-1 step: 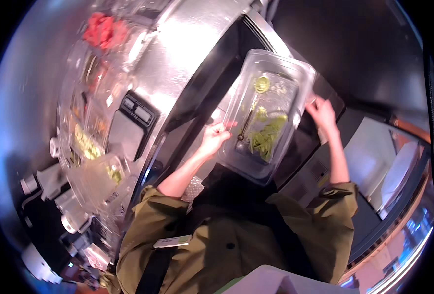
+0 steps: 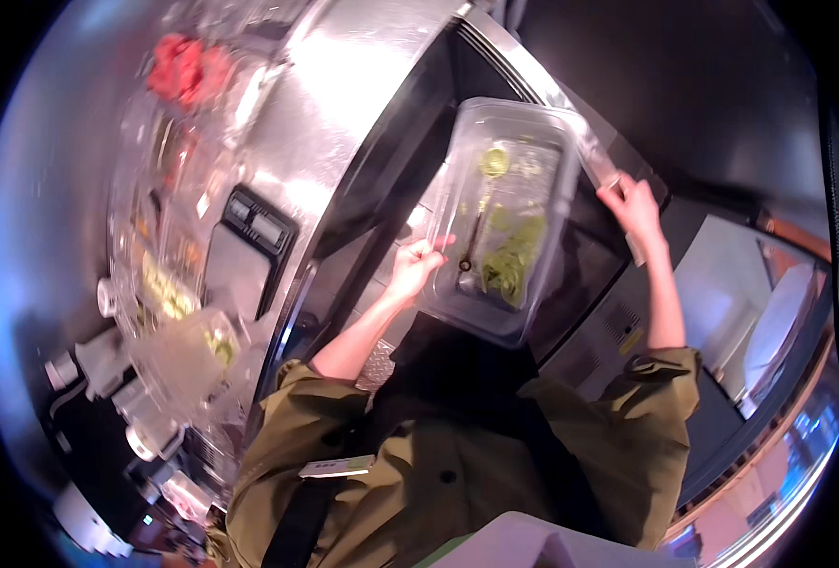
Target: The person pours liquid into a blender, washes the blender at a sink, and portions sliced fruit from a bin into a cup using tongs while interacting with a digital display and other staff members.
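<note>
A clear rectangular plastic container (image 2: 552,142) is held out in front of me over a dark opening under the counter. Green leafy pieces (image 2: 512,254) and a dark-handled utensil (image 2: 474,237) lie inside it. My left hand (image 2: 416,267) grips the container's left long side. To the right of the container, my right hand (image 2: 633,210) has its fingers curled on a pale bar (image 2: 598,163) that runs alongside it, a little apart from the container's wall. Olive-green sleeves cover both of my upper arms.
A shiny steel counter (image 2: 344,104) runs along the left. It carries clear tubs of food, one with red pieces (image 2: 181,68) and others with greens (image 2: 166,292). A dark panel (image 2: 251,227) is set into the counter. White bottles (image 2: 107,364) stand at lower left.
</note>
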A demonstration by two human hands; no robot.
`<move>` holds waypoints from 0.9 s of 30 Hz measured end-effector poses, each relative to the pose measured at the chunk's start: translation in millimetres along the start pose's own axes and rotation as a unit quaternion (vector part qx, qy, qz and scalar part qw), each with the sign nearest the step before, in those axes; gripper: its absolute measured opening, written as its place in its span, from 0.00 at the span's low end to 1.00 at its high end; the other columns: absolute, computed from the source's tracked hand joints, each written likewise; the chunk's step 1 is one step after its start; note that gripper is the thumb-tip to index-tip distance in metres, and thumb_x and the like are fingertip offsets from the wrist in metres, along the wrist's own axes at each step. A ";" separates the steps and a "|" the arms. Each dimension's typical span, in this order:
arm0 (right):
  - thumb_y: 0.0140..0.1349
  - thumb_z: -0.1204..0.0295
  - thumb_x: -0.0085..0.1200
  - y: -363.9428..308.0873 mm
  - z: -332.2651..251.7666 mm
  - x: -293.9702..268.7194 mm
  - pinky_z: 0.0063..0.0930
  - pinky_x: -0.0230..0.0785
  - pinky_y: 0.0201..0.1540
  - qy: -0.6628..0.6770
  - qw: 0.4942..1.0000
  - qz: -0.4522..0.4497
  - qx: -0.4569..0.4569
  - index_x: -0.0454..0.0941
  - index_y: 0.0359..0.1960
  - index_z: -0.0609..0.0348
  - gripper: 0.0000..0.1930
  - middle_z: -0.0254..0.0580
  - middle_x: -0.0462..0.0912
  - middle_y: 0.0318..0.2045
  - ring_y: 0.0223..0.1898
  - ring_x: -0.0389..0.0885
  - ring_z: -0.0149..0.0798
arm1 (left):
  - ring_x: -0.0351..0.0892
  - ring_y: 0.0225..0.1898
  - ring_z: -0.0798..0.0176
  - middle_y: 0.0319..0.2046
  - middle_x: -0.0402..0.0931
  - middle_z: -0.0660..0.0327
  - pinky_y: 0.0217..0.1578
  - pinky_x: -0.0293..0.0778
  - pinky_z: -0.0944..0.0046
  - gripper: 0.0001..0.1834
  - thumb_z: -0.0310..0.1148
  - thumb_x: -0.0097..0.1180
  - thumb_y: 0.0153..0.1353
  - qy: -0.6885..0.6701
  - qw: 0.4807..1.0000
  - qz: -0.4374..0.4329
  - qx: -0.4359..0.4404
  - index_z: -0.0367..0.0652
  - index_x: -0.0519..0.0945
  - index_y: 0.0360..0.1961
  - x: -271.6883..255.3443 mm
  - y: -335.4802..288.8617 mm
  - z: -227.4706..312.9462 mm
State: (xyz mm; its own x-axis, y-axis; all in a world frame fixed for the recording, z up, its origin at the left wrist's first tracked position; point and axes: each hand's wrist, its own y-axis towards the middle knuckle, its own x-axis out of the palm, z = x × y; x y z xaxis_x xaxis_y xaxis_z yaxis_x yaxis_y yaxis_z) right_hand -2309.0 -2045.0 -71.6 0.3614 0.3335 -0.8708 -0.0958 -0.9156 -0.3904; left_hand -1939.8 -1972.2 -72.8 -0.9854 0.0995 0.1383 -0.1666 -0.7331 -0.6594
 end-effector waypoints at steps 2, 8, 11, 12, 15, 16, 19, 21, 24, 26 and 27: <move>0.48 0.48 0.48 20.0 14.0 -18.8 0.36 0.64 0.42 -0.034 0.999 0.010 -0.008 0.68 0.47 0.58 0.30 0.57 0.71 0.36 0.40 0.71 0.51 | 0.69 0.42 0.67 0.41 0.74 0.56 0.45 0.60 0.67 0.10 0.19 0.45 0.42 -0.017 0.999 0.042 0.006 0.43 0.63 0.10 -12.3 39.4 -44.6; 0.47 0.56 0.53 48.9 35.4 -48.6 0.31 0.61 0.45 0.010 0.999 0.009 0.048 0.67 0.50 0.53 0.28 0.49 0.70 0.34 0.41 0.71 0.44 | 0.69 0.42 0.68 0.40 0.73 0.56 0.45 0.60 0.68 0.12 0.19 0.46 0.48 -0.135 0.937 0.300 0.117 0.43 0.65 0.12 -64.0 141.2 -124.8; 0.45 0.60 0.54 56.0 45.0 -42.7 0.31 0.61 0.44 0.024 1.000 -0.002 0.020 0.68 0.49 0.53 0.27 0.47 0.70 0.32 0.38 0.70 0.43 | 0.69 0.37 0.70 0.36 0.74 0.58 0.39 0.63 0.71 0.10 0.20 0.48 0.48 -0.162 0.900 0.383 0.132 0.42 0.66 0.14 -86.7 195.9 -134.5; 0.45 0.62 0.54 54.4 44.9 -39.3 0.32 0.61 0.43 0.056 0.998 -0.012 0.016 0.69 0.47 0.55 0.25 0.47 0.69 0.31 0.37 0.70 0.43 | 0.66 0.31 0.71 0.30 0.73 0.61 0.33 0.61 0.72 0.08 0.23 0.48 0.49 -0.187 0.859 0.465 0.107 0.42 0.68 0.15 -87.9 213.9 -128.8; 0.45 0.60 0.56 43.3 32.6 -37.5 0.35 0.61 0.41 0.057 0.997 -0.034 0.034 0.72 0.41 0.57 0.22 0.47 0.69 0.29 0.36 0.70 0.44 | 0.63 0.24 0.71 0.26 0.72 0.63 0.27 0.59 0.73 0.05 0.28 0.45 0.52 -0.255 0.771 0.583 0.038 0.44 0.70 0.20 -93.2 253.0 -120.6; 0.44 0.59 0.56 39.5 23.7 -39.8 0.35 0.62 0.40 0.058 0.996 -0.056 0.030 0.72 0.38 0.59 0.21 0.47 0.70 0.28 0.35 0.71 0.44 | 0.63 0.24 0.71 0.27 0.72 0.63 0.27 0.59 0.73 0.05 0.29 0.45 0.52 -0.272 0.771 0.575 0.026 0.44 0.70 0.22 -97.1 263.3 -116.9; 0.44 0.59 0.57 28.8 9.3 -36.0 0.36 0.63 0.41 0.030 0.996 -0.064 0.054 0.73 0.36 0.58 0.20 0.49 0.72 0.30 0.36 0.72 0.45 | 0.63 0.24 0.71 0.29 0.72 0.63 0.28 0.59 0.73 0.06 0.33 0.42 0.54 -0.343 0.776 0.528 -0.021 0.45 0.71 0.27 -108.2 272.4 -119.9; 0.44 0.60 0.58 18.5 -3.4 -32.8 0.36 0.63 0.41 0.001 0.996 -0.068 0.057 0.73 0.37 0.56 0.19 0.50 0.72 0.31 0.38 0.72 0.46 | 0.63 0.24 0.70 0.31 0.72 0.64 0.29 0.58 0.73 0.08 0.35 0.41 0.55 -0.382 0.782 0.489 -0.048 0.46 0.71 0.30 -112.6 272.5 -119.6; 0.43 0.57 0.58 10.0 -7.2 -15.6 0.36 0.64 0.42 -0.037 0.994 -0.092 0.039 0.74 0.36 0.58 0.21 0.51 0.74 0.30 0.37 0.73 0.47 | 0.63 0.25 0.70 0.33 0.73 0.64 0.29 0.58 0.73 0.12 0.39 0.39 0.57 -0.446 0.793 0.405 -0.091 0.47 0.72 0.35 -114.0 262.1 -120.1; 0.43 0.53 0.56 2.5 -21.9 -4.6 0.36 0.65 0.41 -0.047 0.991 -0.124 0.001 0.74 0.33 0.60 0.23 0.51 0.75 0.28 0.35 0.74 0.48 | 0.63 0.25 0.70 0.35 0.73 0.64 0.30 0.58 0.73 0.15 0.42 0.37 0.58 -0.476 0.814 0.314 -0.111 0.48 0.72 0.38 -105.2 246.2 -108.6; 0.44 0.51 0.55 -1.7 -34.4 1.6 0.36 0.66 0.40 -0.052 0.989 -0.136 -0.019 0.74 0.31 0.61 0.24 0.51 0.76 0.27 0.33 0.75 0.48 | 0.63 0.25 0.69 0.36 0.73 0.64 0.30 0.58 0.73 0.16 0.43 0.36 0.59 -0.485 0.826 0.268 -0.104 0.49 0.73 0.40 -99.6 232.9 -99.5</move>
State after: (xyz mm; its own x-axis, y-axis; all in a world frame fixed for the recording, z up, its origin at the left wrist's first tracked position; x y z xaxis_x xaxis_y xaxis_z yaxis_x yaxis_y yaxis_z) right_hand -2276.4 -2050.7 -62.1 0.2713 0.5887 -0.7614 0.0286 -0.7957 -0.6050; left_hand -1884.0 -2085.9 -313.7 -0.4449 -0.8611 0.2459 0.1824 -0.3560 -0.9165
